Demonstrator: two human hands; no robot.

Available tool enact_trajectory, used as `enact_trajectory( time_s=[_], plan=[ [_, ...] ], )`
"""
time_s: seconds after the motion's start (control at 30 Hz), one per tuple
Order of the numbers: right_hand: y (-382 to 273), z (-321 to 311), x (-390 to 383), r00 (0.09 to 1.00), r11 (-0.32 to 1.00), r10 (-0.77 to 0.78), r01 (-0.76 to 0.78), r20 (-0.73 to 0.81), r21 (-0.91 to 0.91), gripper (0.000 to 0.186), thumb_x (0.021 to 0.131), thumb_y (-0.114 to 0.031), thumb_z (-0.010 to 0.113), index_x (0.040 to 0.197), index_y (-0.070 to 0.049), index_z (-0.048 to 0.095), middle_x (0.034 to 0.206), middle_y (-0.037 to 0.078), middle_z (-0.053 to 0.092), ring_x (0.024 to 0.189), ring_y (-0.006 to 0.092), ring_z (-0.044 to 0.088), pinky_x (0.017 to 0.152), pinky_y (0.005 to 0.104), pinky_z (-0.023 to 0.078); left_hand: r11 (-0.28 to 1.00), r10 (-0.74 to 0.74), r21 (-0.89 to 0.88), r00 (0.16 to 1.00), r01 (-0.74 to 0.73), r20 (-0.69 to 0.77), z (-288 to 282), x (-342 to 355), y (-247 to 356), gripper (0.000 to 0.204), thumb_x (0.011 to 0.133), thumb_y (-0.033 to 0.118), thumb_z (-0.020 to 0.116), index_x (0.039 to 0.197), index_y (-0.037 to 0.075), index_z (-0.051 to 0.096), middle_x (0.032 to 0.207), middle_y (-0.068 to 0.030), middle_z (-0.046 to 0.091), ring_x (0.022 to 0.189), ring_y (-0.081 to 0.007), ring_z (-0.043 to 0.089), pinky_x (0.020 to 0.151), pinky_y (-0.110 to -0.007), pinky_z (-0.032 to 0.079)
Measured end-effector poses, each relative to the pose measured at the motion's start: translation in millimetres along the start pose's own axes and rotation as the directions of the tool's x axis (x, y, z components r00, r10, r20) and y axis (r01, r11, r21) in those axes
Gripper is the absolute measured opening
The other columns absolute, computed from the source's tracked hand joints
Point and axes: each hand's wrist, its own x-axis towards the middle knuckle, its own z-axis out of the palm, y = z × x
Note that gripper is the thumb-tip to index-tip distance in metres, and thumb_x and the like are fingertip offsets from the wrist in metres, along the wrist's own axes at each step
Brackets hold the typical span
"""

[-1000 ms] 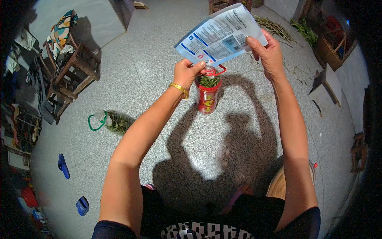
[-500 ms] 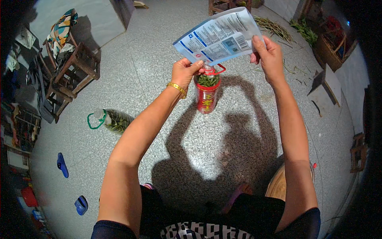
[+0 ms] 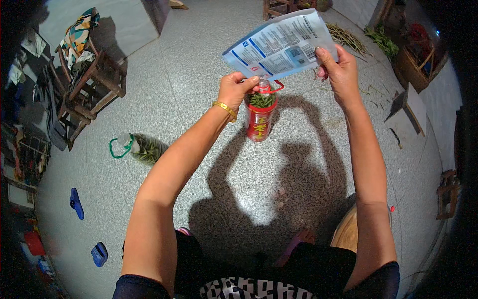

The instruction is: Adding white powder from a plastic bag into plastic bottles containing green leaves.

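My left hand [image 3: 237, 92], with a gold bracelet at its wrist, pinches the lower left corner of a pale blue pouch [image 3: 276, 42] over the mouth of an upright plastic bottle [image 3: 260, 114]. The bottle has a red wrapper and red handle and holds green leaves; it stands on the floor. My right hand [image 3: 337, 72] grips the pouch's right end, which is higher than the left corner. Whether anything passes from pouch to bottle I cannot tell. A second bottle [image 3: 149, 149] with a green handle and leaves lies left of my left forearm.
A wooden chair [image 3: 99, 79] with cloth stands at upper left. Blue slippers [image 3: 75, 202] lie left. Cut stalks [image 3: 348, 37], a basket [image 3: 416, 65] and a box [image 3: 411, 107] are at upper right. A round wooden piece [image 3: 346, 231] is by my right forearm.
The pouch dropped slightly from a second ago, and both hands with it have since shifted a little to the right. Both still grip it above the bottle.
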Motion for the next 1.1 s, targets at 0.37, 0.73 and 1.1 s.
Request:
enact_trajectory(
  time_s=[0.37,0.73,1.1],
  plan=[
    [10,2,-8,0.997,1.0,0.009,-0.008,-0.076,0.026,0.023,0.08,-0.022,0.06,0.09,-0.001,0.059,0.06,-0.001,0.054,0.045,0.0043,0.047,0.041,0.0183,0.038,0.985,0.011,-0.175,0.998,0.001,0.069,-1,0,-1,0.013,0.079,0.014,0.061,0.084,0.002,0.058,0.075,-0.003,0.06,0.058,-0.0077,0.056,0.055,-0.019,0.045],
    [19,3,-13,0.99,0.998,-0.024,0.032,-0.138,0.059,0.021,0.081,-0.021,0.059,0.089,-0.001,0.059,0.061,0.0,0.055,0.045,0.0046,0.047,0.041,0.0185,0.036,0.988,-0.017,-0.153,0.998,0.025,0.055,-4,2,-3,0.028,0.084,0.035,0.053,0.083,0.007,0.054,0.066,-0.0059,0.06,0.056,-0.0115,0.056,0.054,-0.022,0.045],
    [18,3,-15,0.988,0.999,-0.014,0.021,-0.153,0.048,0.021,0.082,-0.022,0.058,0.086,-0.001,0.059,0.054,0.0,0.052,0.045,0.0047,0.046,0.042,0.019,0.036,0.988,-0.013,-0.152,0.998,0.023,0.067,-5,4,-5,0.032,0.084,0.036,0.052,0.086,0.005,0.055,0.065,-0.0062,0.06,0.056,-0.011,0.055,0.055,-0.022,0.045]
  ],
)
